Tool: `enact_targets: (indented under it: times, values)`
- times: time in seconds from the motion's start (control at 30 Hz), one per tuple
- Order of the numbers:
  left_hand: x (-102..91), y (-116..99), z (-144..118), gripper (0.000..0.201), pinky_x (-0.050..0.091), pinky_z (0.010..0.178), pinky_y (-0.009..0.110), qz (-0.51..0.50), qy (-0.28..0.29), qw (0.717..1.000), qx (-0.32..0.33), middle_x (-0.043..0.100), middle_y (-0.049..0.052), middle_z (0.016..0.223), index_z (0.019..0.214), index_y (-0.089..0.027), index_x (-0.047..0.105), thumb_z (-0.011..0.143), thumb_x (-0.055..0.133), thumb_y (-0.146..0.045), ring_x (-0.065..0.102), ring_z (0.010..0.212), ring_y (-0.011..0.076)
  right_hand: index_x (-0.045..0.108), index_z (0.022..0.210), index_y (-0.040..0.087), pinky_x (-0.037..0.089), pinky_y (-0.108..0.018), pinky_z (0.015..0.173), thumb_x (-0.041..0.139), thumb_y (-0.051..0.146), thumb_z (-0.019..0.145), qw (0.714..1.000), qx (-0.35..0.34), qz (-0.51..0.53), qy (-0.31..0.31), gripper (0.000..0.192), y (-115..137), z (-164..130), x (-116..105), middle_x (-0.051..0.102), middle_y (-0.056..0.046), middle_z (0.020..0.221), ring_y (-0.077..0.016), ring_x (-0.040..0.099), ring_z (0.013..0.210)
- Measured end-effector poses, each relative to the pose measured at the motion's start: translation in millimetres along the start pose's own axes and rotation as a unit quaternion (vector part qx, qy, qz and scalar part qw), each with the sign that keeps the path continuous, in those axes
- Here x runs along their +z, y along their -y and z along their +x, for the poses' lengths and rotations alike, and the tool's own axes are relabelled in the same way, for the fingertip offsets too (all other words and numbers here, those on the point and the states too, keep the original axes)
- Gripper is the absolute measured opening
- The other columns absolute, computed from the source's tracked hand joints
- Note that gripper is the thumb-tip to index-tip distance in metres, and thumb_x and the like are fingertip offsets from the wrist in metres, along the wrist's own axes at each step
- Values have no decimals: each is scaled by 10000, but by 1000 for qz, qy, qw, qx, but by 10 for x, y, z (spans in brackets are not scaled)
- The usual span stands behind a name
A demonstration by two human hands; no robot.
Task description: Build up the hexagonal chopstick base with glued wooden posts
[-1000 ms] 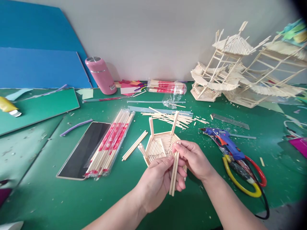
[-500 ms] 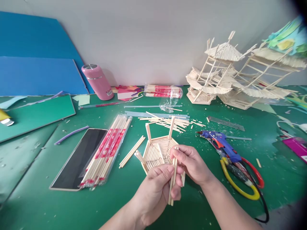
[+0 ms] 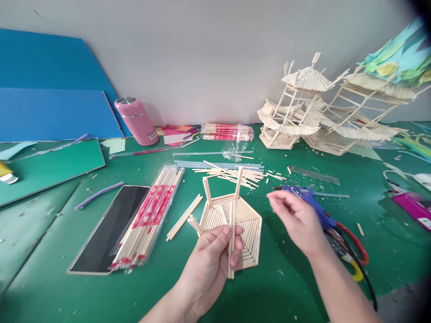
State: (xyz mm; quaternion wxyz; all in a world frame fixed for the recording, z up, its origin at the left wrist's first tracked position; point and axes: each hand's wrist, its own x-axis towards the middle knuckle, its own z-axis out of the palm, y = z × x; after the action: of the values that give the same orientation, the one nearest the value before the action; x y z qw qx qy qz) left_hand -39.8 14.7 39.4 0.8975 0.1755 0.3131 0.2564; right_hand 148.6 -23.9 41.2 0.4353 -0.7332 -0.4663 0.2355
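Stick pair point(image 3: 232, 215), pinched by the left hand point(image 3: 212, 251), before the hexagonal stick base point(image 3: 251, 237).
Right hand point(image 3: 301, 224) apart, fingers curled (whether they grip anything, I cannot tell), partly hiding the blue glue gun point(image 3: 323, 216); loose sticks point(image 3: 224, 171) beyond. Step in hand, seemingly: evening up two sticks; the next move calls for flush ends, steady pinch.

Bright, diffuse light casts soft shadows on the table point(image 3: 111, 299), the upper-right corner blackened.
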Motion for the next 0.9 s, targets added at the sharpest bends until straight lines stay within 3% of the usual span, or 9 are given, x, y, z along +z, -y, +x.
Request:
enact_targets:
  times: [0.07,0.13,0.2,0.33,0.5,0.63,0.73,0.83,0.9]
  values:
    - [-2,-5,7,214,310,472,205,4,-9,1000,0,521,28,635,807,-77,619,840,457,-214,400,448,54,579,917,211,417,-272,637,499,393,783,989,-2,-115,-94,239,-133,23,-219,596,-37,803,-172,542,723]
    - [1,-4,25,220,312,480,207,10,-12,1000,2,523,31,649,825,-72,616,842,456,-223,402,457,55,568,930,213,432,-271,586,496,389,764,968,15,-210,-134,252,-316,39,-437,594,-39,787,-168,548,660]
    - [18,-2,53,217,317,488,213,15,-14,1000,2,529,36,666,845,-72,611,837,462,-228,411,466,60,567,933,191,437,-287,590,498,368,731,937,13,-315,-153,277,-518,39,-612,586,-74,852,-198,557,721]
    - [82,-2,130,209,330,494,232,17,-22,1000,-3,539,47,669,861,-73,591,837,440,-215,441,477,84,529,1003,167,442,-309,650,532,380,672,922,64,-368,-105,394,-818,10,-760,579,-109,971,-236,564,841]
    - [119,7,215,198,333,497,239,6,-16,1000,-20,541,53,664,867,-65,573,831,421,-186,450,486,94,527,993,186,430,-344,584,539,384,655,923,118,-360,-68,392,-869,37,-756,623,-97,914,-259,593,721]
    - [103,40,253,171,330,501,236,4,-10,1000,-20,539,50,662,862,-67,578,814,455,-176,444,484,89,572,910,216,431,-360,552,537,399,670,936,142,-320,-50,303,-827,85,-806,647,-63,746,-261,599,623]
    - [86,69,270,164,322,496,233,-6,2,1000,-21,526,41,656,862,-75,583,795,500,-199,429,484,84,544,932,218,467,-376,569,506,439,698,953,152,-249,-78,323,-772,72,-868,657,-58,738,-260,620,632]
    - [73,78,278,162,308,488,227,-15,21,999,-25,507,29,662,859,-88,584,792,514,-217,415,489,79,507,991,247,503,-338,600,511,430,721,979,178,-28,-95,327,-660,18,-910,662,-31,743,-229,639,675]
    - [70,70,277,159,295,481,223,-19,33,999,-27,500,23,670,853,-97,585,797,511,-226,409,487,74,531,971,279,507,-301,584,552,388,720,962,216,141,-83,274,-562,-26,-904,652,-19,683,-207,637,644]
